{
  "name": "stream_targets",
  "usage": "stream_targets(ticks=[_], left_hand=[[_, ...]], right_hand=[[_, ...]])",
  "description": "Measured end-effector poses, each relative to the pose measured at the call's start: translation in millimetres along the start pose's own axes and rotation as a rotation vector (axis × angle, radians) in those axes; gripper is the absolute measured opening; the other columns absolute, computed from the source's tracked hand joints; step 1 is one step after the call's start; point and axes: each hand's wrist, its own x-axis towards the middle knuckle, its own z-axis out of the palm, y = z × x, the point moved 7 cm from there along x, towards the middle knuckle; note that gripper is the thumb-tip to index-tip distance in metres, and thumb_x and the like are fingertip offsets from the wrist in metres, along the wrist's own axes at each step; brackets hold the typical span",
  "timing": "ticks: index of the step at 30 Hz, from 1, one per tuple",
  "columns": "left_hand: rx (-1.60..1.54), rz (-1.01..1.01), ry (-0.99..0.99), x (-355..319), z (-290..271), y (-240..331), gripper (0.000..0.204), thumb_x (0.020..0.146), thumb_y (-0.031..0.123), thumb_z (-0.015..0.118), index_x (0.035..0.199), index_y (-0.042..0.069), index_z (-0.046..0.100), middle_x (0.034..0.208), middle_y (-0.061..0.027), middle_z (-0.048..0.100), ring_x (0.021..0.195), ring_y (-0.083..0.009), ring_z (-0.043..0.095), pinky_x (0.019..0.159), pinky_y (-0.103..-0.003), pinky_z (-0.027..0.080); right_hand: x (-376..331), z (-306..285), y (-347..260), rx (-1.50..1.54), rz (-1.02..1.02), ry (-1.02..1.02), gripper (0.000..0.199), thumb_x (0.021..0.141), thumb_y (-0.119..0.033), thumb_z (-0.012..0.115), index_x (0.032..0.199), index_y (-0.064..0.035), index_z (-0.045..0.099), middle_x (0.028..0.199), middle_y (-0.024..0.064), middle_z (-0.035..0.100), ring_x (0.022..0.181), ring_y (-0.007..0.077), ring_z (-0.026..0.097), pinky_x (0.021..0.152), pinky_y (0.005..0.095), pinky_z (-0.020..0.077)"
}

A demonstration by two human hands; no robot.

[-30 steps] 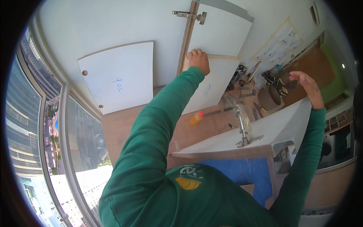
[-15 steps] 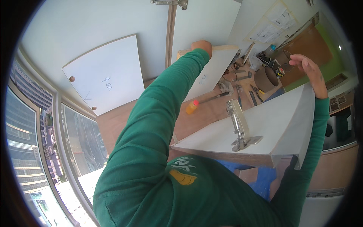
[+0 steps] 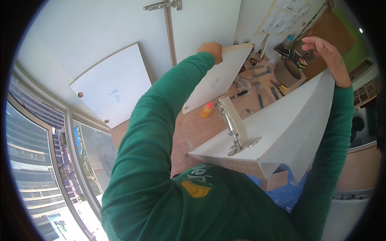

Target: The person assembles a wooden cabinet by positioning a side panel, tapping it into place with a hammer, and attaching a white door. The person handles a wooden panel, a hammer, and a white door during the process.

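Left hand closed on the upper end of a leaning board, out ahead at arm's reach. Right hand grips the far edge of the white door panel, which runs long from that hand back to the chest, hinge up. Right hand nearer the panel; tools lie on the floor beyond.

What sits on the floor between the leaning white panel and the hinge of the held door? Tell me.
In the head view, a small orange bottle stands on the wooden floor between the leaning panel and the hinge.

Both hands on white hinged panel
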Motion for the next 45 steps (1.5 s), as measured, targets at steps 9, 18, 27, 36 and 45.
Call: stream_targets(ticks=[9, 18, 27, 36, 45], left_hand=[[0.034, -0.05, 0.092, -91, -74, -47, 0.046, 0.086, 0.041, 0.076, 0.111, 0.003, 0.069, 0.102, -0.0161, 0.073, 0.098, -0.0351, 0.07, 0.086, -0.046, 0.056], [0.029, -0.115, 0.238, -221, -144, -107, 0.043, 0.08, 0.04, 0.08, 0.089, 0.001, 0.065, 0.071, -0.015, 0.063, 0.068, -0.0326, 0.062, 0.066, -0.045, 0.048], [0.126, -0.187, 0.187, -330, -190, -152, 0.044, 0.077, 0.033, 0.084, 0.077, 0.0, 0.055, 0.06, -0.0149, 0.047, 0.056, -0.0288, 0.045, 0.058, -0.042, 0.039], [0.106, -0.326, 0.091, -373, -157, -213, 0.039, 0.077, 0.03, 0.083, 0.084, -0.001, 0.061, 0.065, -0.0165, 0.053, 0.059, -0.0302, 0.05, 0.061, -0.042, 0.043], [0.013, -0.37, 0.112, -372, -113, -270, 0.042, 0.078, 0.041, 0.08, 0.087, 0.004, 0.064, 0.069, -0.0157, 0.06, 0.069, -0.0353, 0.06, 0.067, -0.047, 0.046]], right_hand=[[9, 8, 5, 0.087, -0.064, 0.045, 0.067, 0.103, -0.062, 0.041, 0.129, -0.0062, 0.067, 0.112, 0.0073, 0.07, 0.114, 0.0173, 0.059, 0.106, 0.037, 0.0383], [20, 13, 0, 0.051, -0.045, -0.014, 0.064, 0.105, -0.058, 0.04, 0.132, -0.005, 0.064, 0.115, 0.0076, 0.069, 0.117, 0.0176, 0.059, 0.109, 0.0369, 0.0368], [27, 12, 9, 0.082, -0.018, -0.009, 0.063, 0.106, -0.058, 0.04, 0.134, -0.0064, 0.063, 0.118, 0.0073, 0.068, 0.12, 0.0172, 0.059, 0.11, 0.0362, 0.036], [28, 9, 21, 0.067, 0.023, -0.021, 0.064, 0.105, -0.06, 0.041, 0.137, -0.0081, 0.062, 0.12, 0.0072, 0.068, 0.121, 0.0169, 0.059, 0.11, 0.0362, 0.0368], [19, 6, 12, 0.046, 0.056, 0.042, 0.066, 0.101, -0.061, 0.046, 0.131, -0.0049, 0.064, 0.112, 0.0075, 0.067, 0.113, 0.0171, 0.059, 0.105, 0.0334, 0.0374]])
